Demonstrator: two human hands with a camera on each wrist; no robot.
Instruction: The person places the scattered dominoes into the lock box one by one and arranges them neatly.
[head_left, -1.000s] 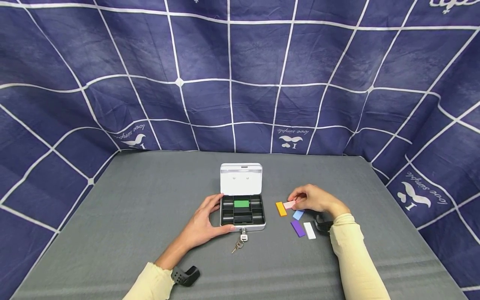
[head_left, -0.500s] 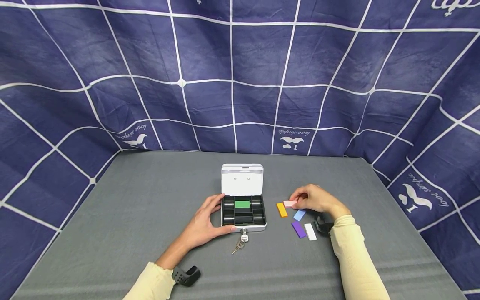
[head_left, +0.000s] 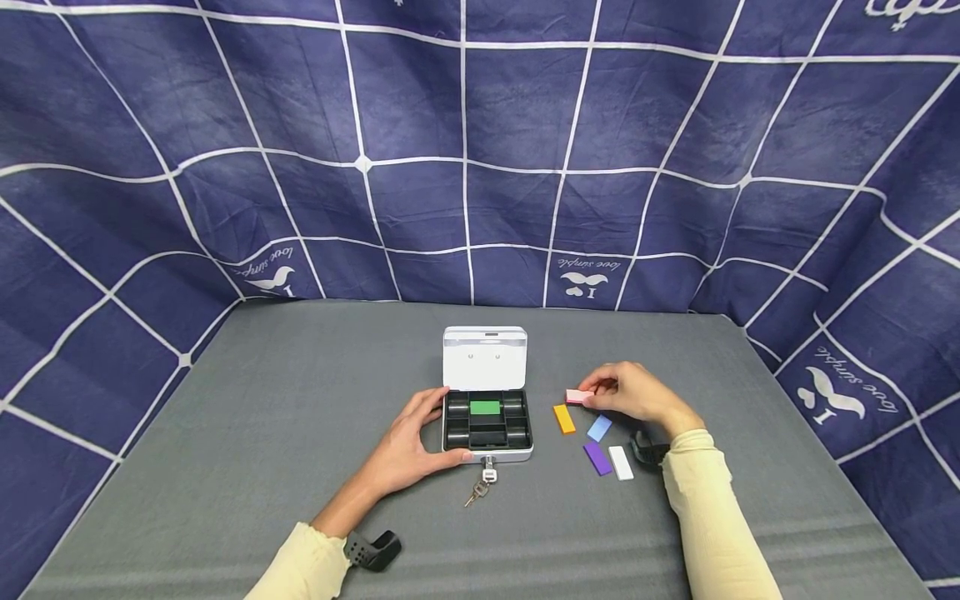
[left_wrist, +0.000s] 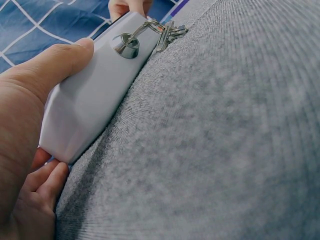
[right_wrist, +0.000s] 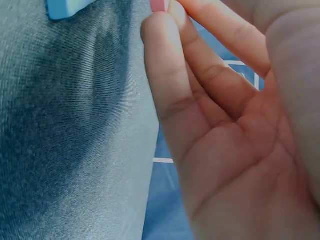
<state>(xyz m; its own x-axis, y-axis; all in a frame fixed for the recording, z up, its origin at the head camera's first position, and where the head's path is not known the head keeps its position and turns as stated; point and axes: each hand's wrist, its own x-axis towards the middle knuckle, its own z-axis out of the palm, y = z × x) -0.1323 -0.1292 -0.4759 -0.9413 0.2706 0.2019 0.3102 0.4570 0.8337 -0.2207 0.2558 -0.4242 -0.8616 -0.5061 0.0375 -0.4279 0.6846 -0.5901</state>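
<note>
A small white cash box (head_left: 502, 456) stands on the table with its lid (head_left: 484, 367) raised and a black compartment tray inside. My left hand (head_left: 408, 442) grips the box's left side, thumb on the front face and fingers round the side. In the left wrist view the thumb (left_wrist: 65, 57) lies beside the lock (left_wrist: 127, 46). A green block (head_left: 484, 407) lies in the tray's middle compartment. To the right of the box, my right hand (head_left: 633, 393) pinches a pink block (head_left: 577, 397) by its end. The right wrist view shows only a bit of this pink block (right_wrist: 159, 5).
Near the right hand lie an orange block (head_left: 564, 419), a light blue block (head_left: 599, 428), a purple block (head_left: 597, 458) and a white block (head_left: 621, 463). Keys (head_left: 477, 490) hang from the lock onto the grey tabletop (head_left: 337, 367). A blue curtain (head_left: 412, 204) hangs behind.
The right hand has raised the pink block slightly and moved it away from the orange block. The left hand keeps its place on the cash box.
</note>
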